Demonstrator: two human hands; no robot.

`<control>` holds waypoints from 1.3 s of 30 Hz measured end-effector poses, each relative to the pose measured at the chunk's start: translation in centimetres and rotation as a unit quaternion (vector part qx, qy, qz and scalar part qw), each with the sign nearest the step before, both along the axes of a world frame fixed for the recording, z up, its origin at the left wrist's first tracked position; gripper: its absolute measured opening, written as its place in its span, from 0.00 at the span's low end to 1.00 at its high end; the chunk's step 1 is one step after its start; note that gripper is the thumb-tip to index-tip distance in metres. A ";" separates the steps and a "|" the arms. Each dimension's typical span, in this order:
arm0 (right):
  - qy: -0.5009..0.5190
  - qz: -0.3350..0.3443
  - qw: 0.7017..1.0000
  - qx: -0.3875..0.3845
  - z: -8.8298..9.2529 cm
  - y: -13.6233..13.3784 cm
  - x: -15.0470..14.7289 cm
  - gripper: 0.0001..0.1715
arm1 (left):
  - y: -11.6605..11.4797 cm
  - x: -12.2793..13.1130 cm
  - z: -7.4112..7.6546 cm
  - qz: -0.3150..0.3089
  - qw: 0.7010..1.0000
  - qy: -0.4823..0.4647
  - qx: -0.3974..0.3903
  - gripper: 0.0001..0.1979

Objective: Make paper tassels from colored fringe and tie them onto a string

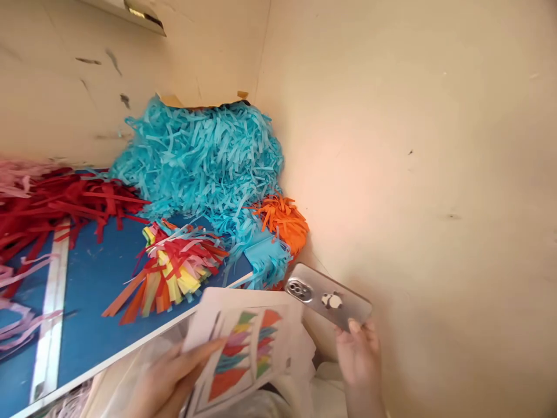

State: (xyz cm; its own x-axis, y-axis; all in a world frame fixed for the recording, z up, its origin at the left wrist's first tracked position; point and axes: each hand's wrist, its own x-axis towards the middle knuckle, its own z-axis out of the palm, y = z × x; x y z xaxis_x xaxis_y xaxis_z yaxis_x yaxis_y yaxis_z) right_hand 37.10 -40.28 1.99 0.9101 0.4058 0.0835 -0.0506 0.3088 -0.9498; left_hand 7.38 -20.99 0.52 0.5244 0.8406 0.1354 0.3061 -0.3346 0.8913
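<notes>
My left hand grips a white printed sheet by its left side, fingers lying across the paper. The sheet carries colour pictures of two rows of tissue fringe in green, yellow, red, blue and orange. In my right hand is a smartphone, pinched at its lower right end. The phone's back faces up, showing its camera lenses and a panda figure. The phone is tilted beside the wall, just right of the sheet. A multicoloured bundle of paper fringe lies on the table beyond my left hand.
The blue table has a white edge and a pale strip across it. A large heap of turquoise fringe fills the corner. Orange fringe sits beside it, red fringe at left. A beige wall stands close on the right.
</notes>
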 end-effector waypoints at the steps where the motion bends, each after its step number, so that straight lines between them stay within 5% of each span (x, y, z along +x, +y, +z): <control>1: -0.075 -0.002 0.997 -0.011 -0.3 0.3 -1.4 0.11 | 0.1 1.7 0.4 -0.074 0.995 0.000 -0.063 0.19; 3: -0.265 0.036 0.963 -0.028 -1.8 1.0 -4.3 0.07 | 0.3 5.0 1.2 -0.114 0.973 -0.024 -0.200 0.24; 6: -0.460 0.151 0.875 -0.013 -4.4 2.2 -7.6 0.15 | -0.1 8.1 1.4 -0.103 0.919 -0.105 -0.365 0.31; 9: -0.518 0.188 0.834 0.016 -5.9 2.4 -8.9 0.19 | -1.3 8.8 0.5 -0.071 0.871 -0.155 -0.461 0.27; 12: -0.553 0.193 0.811 -0.015 -6.2 1.2 -8.7 0.17 | -2.3 8.3 -0.3 -0.067 0.858 -0.170 -0.481 0.24; 16: -0.489 0.191 0.842 -0.123 -6.7 -1.0 -8.5 0.23 | -2.5 8.0 -0.7 -0.093 0.901 -0.130 -0.404 0.24; 21: -0.343 0.089 0.906 -0.230 -7.6 -2.0 -9.2 0.15 | -2.6 8.0 -0.7 -0.101 0.920 -0.104 -0.364 0.26; 26: -0.259 0.135 0.902 -0.317 -6.9 -0.9 -8.9 0.17 | -2.7 7.8 -0.8 -0.098 0.919 -0.090 -0.372 0.27; 30: -0.256 0.177 0.898 -0.312 -5.8 0.6 -9.3 0.20 | -2.8 7.8 -0.9 -0.090 0.923 -0.081 -0.365 0.28; 36: -0.107 0.311 0.920 -0.212 -4.6 2.5 -10.7 0.24 | -2.8 7.8 -1.1 -0.073 0.921 -0.091 -0.371 0.28; 39: -0.100 0.312 0.922 -0.208 -4.6 2.6 -10.8 0.26 | -2.8 7.6 -1.3 -0.069 0.919 -0.104 -0.374 0.27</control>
State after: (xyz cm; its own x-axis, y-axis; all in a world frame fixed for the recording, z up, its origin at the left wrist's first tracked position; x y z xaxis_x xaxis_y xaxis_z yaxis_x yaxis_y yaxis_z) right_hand 26.29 -37.65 -2.60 0.4722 0.8797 -0.0560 0.0941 -0.1134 -0.9891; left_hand 15.01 -23.76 -0.79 0.6607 0.6668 -0.3448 0.1047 0.3731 0.9219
